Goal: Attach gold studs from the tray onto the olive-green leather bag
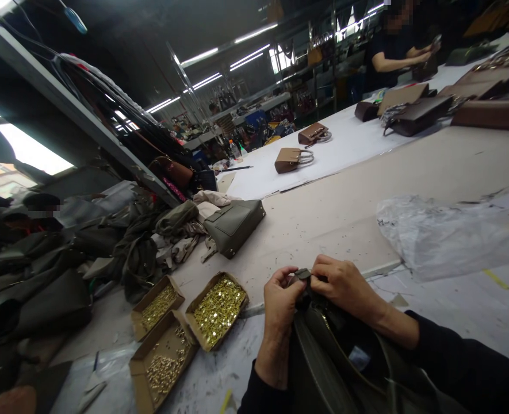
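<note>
A dark olive handbag [323, 368] lies open in front of me, with a zip along its edge and a pale label inside. My left hand [280, 307] pinches a small tab at the bag's upper end. From the other side my right hand [343, 287] grips the same end with curled fingers. What sits between my fingertips is mostly hidden. To the left stand cardboard trays of small metal fittings: one tray [240, 309] full of shiny gold pieces, another [136, 368] with duller copper-toned pieces, and a smaller one [137, 330] behind.
An olive bag [237, 227] rests beyond the trays, beside a heap of dark bags [56, 299] at left. Crumpled clear plastic [435, 236] lies at right. Two small brown handbags [287, 161] stand farther back. A co-worker [387, 57] handles a bag at the far right.
</note>
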A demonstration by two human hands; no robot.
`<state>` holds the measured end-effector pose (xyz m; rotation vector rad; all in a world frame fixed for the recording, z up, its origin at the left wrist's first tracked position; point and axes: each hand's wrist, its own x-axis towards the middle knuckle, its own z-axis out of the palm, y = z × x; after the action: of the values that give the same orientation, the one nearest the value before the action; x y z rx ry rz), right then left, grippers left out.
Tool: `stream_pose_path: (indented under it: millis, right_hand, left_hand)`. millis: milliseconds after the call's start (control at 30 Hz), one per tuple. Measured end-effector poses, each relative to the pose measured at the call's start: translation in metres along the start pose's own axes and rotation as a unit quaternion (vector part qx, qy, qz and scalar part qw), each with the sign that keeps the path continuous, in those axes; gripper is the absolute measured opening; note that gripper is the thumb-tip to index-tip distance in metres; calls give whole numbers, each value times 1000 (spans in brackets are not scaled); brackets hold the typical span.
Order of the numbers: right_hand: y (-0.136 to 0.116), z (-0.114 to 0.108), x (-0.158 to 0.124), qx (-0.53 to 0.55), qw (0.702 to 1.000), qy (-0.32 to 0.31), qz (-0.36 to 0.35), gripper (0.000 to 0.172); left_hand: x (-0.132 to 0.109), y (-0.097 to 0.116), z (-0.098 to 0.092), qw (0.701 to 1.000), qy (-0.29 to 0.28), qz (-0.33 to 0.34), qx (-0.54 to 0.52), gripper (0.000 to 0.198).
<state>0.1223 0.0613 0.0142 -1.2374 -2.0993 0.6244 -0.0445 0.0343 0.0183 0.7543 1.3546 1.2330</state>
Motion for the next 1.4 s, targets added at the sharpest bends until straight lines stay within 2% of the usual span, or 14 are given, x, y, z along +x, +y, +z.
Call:
stream_pose_path:
  millis: [167,367,567,733,900,1100,1400]
  right_hand:
    - [8,-10,9,108,991,-38,65,20]
    - [18,-12,17,135,984,-74,95,16]
    - [8,-16,11,94,992,-70,49,16]
    - [4,-26,19,56,991,-121,34,14]
    - [-3,-35,32,0,984,-178,21,7]
    - [-8,-37,46,-58,970,-237,10,4]
    - [-5,-32,42,-55,966,-252,10,10]
  left_hand:
    - [2,-1,0,1000,-1,-17,-19,47]
    - [4,0,-4,997,-16,-46,-53,51]
    - [4,2,-3,998,-5,-46,-51,51]
    - [3,4,-2,998,0,-48,-33,52]
    - [2,3,-4,998,-20,-49,-24,52]
    - [2,4,-4,998,-30,-56,-23,50]
    - [4,-3,-5,999,-2,-34,7,46]
